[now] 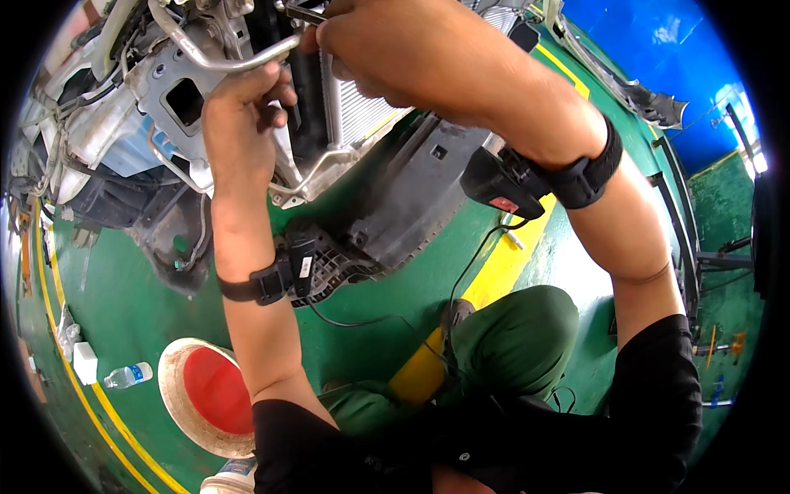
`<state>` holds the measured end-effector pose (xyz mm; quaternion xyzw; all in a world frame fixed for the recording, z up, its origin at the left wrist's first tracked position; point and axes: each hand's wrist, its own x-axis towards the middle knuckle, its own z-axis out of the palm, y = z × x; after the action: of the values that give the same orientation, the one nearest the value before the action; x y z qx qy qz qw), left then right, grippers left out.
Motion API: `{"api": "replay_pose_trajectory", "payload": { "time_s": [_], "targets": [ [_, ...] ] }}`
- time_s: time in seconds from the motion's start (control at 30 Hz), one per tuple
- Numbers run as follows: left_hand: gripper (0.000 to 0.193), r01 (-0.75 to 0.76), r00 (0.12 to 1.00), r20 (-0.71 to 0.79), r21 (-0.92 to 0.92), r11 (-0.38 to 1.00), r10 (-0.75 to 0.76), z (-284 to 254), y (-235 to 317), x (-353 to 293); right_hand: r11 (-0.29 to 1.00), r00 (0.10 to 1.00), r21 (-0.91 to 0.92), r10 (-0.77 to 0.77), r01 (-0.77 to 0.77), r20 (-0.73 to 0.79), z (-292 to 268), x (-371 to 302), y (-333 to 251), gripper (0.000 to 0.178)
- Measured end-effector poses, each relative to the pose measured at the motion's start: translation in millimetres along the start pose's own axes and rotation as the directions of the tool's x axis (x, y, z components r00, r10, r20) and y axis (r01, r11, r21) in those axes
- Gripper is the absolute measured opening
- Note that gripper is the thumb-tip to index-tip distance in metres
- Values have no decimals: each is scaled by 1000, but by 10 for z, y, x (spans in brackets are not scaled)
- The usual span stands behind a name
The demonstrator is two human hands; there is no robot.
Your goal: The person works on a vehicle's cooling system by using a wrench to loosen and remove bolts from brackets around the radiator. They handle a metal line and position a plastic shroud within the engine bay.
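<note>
My left hand point(243, 111) is beneath a bent silver metal pipe point(214, 62) at the front of a stripped vehicle. Its fingers are loosely curled and apart, with the uppermost against the underside of the pipe. My right hand point(370, 53) is closed near the pipe's right end, back of the hand up. A short metal bar point(304, 12) juts from its left side; most of what it grips is hidden behind the fingers. Below my right hand is a finned radiator point(362, 115), beside a dark vertical part. Straps with small black devices circle both forearms.
A dark plastic panel point(420, 193) is below the radiator. A bucket point(174, 412) with a red inside stands at lower left, near a clear bottle point(128, 375) and a white block point(85, 363). Black cables hang from the forearm devices. A metal rack point(679, 218) stands at right.
</note>
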<state>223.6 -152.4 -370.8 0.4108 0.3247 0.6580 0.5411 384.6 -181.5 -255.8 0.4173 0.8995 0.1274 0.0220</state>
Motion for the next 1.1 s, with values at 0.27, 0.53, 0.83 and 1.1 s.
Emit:
{"api": "replay_pose_trajectory", "payload": {
  "time_s": [0.27,0.53,0.83,1.1],
  "targets": [
    [18,74,987,82,534,842,-139,-131,-154,-418,226,955,967,292,-114,45,1535,-934,-2,24],
    [24,-503,846,495,864,-14,199,-153,-599,-560,878,951,477,184,-46,-247,2311,-880,244,20],
    [51,-234,960,268,922,-308,73,80,-1080,-653,992,960,78,-74,99,-269,2257,-589,569,20],
    [56,-164,948,259,896,-413,186,131,-1273,-596,910,876,-370,-326,189,-355,2076,-450,513,5]
  ]
}}
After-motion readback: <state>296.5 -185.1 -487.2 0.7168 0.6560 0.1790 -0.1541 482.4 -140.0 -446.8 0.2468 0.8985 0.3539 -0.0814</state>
